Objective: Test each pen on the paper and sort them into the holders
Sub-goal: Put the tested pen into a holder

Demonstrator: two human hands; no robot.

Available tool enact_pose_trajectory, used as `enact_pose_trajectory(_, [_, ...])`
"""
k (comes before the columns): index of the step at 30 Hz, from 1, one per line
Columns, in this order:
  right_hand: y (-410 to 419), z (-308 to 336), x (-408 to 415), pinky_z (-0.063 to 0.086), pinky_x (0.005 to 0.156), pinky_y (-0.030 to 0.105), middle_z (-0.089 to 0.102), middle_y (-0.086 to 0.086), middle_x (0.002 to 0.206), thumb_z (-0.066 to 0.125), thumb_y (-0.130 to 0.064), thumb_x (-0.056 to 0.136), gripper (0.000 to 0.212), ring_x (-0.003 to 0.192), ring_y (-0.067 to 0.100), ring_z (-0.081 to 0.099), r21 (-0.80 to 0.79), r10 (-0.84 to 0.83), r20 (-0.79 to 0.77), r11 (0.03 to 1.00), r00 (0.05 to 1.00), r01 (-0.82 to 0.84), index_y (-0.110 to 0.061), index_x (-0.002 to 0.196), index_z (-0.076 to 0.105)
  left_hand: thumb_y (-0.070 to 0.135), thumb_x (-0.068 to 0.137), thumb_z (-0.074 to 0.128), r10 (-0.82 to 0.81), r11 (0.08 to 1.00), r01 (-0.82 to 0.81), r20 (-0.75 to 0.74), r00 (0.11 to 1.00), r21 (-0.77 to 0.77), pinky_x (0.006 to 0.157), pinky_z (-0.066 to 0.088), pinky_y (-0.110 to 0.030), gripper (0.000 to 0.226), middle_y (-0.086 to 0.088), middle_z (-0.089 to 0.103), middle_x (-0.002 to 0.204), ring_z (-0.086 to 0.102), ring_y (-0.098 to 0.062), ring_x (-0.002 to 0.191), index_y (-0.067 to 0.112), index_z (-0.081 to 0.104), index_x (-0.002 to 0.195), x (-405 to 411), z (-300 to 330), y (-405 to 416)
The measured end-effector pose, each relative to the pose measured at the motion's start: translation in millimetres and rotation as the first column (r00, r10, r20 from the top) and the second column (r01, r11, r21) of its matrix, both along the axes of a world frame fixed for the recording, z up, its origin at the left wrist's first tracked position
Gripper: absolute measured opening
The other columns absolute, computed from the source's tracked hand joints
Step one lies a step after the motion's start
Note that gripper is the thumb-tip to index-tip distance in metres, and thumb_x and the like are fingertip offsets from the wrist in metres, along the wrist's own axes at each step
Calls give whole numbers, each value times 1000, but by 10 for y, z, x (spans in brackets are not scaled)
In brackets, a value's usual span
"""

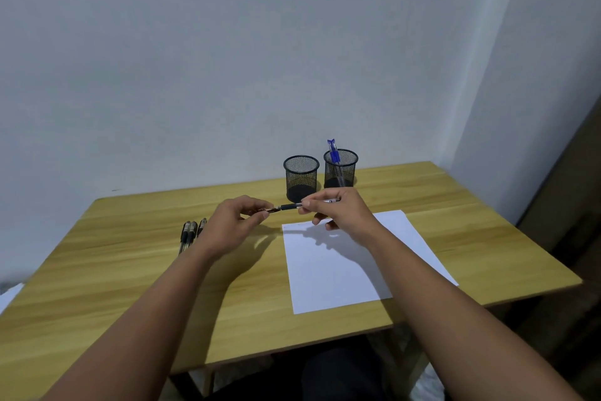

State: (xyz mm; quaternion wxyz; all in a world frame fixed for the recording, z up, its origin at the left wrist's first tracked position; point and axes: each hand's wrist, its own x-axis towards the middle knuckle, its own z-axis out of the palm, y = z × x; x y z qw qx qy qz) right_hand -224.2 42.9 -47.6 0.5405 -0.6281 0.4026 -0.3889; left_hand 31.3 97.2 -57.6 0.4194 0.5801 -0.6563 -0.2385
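Both hands hold one black pen (290, 206) level above the table, in front of the holders. My right hand (338, 210) grips its barrel. My left hand (235, 220) pinches the cap (262, 211) at the pen's tip end, just apart from the barrel. A white sheet of paper (341, 270) lies under my right hand. Two black mesh holders stand at the back: the left holder (301, 178) looks empty, the right holder (340, 170) has a blue pen (334, 153) standing in it. Three black pens (190, 235) lie left of my left hand.
The wooden table (130, 287) stands against a white wall, with a corner wall close on the right. Its front edge runs near my forearms. Something white (9, 296) shows past the table's left edge.
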Motion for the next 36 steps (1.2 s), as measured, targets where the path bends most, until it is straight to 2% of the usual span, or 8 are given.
enact_pose_trajectory(6, [75, -29, -130, 46, 59, 20, 83, 11, 104, 83, -19, 92, 18, 67, 8, 65, 139, 67, 26, 988, 997, -70, -7, 106, 83, 14, 85, 82, -11, 998, 25, -241, 971, 54, 72, 49, -14, 10, -3, 79, 89, 67, -5, 79, 14, 80, 95, -150, 89, 110])
enact_pose_trajectory(11, [15, 34, -52, 50, 52, 16, 81, 14, 87, 77, -5, 94, 4, 59, 7, 64, 203, 65, 167, 974, 984, -99, -2, 96, 79, 13, 88, 78, -34, 998, 46, -240, 970, 46, 79, 52, -23, 5, -7, 78, 85, 69, -11, 80, 8, 79, 88, -175, 204, 87])
enact_pose_trajectory(18, [-62, 72, 7, 54, 55, 16, 79, 11, 81, 73, -4, 97, 7, 59, 7, 65, 212, 43, 273, 972, 961, -104, -4, 93, 80, 11, 91, 74, -56, 998, 50, -241, 969, -31, 79, 54, -22, 7, -9, 78, 82, 71, -13, 80, 5, 76, 88, -235, 341, -55])
enact_pose_trajectory(22, [-94, 92, -10, 49, 62, 21, 83, 9, 94, 79, -18, 96, 3, 70, 7, 68, 76, 134, -75, 989, 988, -128, -16, 95, 81, 14, 91, 75, -55, 998, 47, -214, 975, -39, 82, 55, -21, 6, -5, 78, 84, 72, -12, 82, 12, 78, 96, -303, 402, -197])
enact_pose_trajectory(24, [-123, 154, 60, 51, 67, 21, 83, 12, 97, 80, -16, 94, 4, 75, 8, 72, 44, 182, -213, 983, 960, -177, -19, 91, 79, 15, 90, 77, -48, 997, 34, -232, 972, -63, 85, 56, -26, 16, -7, 78, 88, 72, -12, 82, 15, 78, 106, -378, 428, -316])
enact_pose_trajectory(26, [-190, 260, 151, 52, 64, 17, 82, 10, 90, 80, -9, 93, 9, 69, 8, 71, 24, 173, -231, 985, 957, -172, -16, 91, 76, 20, 93, 74, -30, 996, 6, -259, 966, -94, 84, 54, -27, 26, -6, 76, 92, 69, -8, 82, 17, 73, 118, -438, 444, -450])
enact_pose_trajectory(31, [-688, 518, 196, 50, 53, 20, 74, 8, 71, 82, 2, 86, 22, 60, 14, 70, -106, -92, -217, 992, 972, 70, -13, 79, 68, 19, 98, 62, 105, 989, -131, -290, 951, -72, 95, 56, -41, 44, 1, 69, 119, 65, -17, 113, 26, 55, 142, -408, 386, -785])
enact_pose_trajectory(36, [-1173, 665, 259, 65, 82, 40, 79, 1, 72, 78, -15, 74, 9, 80, 21, 80, -345, -350, -259, 904, 900, 252, -20, 76, 70, 34, 81, 83, 110, 990, -100, -107, 988, 98, 104, 44, -34, 99, 4, 47, 151, 48, -17, 135, 32, 23, 160, -379, 169, -1123])
